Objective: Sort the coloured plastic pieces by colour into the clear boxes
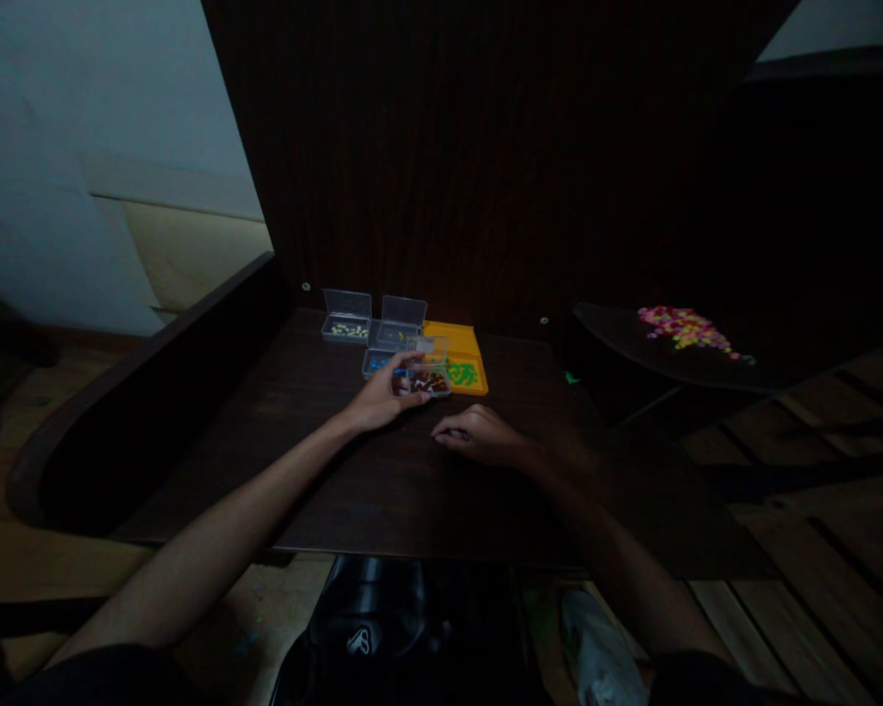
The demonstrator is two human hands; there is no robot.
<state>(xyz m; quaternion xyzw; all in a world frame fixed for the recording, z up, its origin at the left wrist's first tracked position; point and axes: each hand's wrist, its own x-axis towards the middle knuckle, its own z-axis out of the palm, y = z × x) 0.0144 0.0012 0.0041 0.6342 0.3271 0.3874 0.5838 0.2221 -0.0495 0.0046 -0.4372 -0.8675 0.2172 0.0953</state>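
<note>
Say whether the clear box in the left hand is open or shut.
Open: the clear box has its lid raised, and brown pieces show inside.

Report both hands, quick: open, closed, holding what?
Left hand: closed around one end of the clear box of brown beads.
Right hand: fingers curled closed; whether it holds something small cannot be told.
</note>
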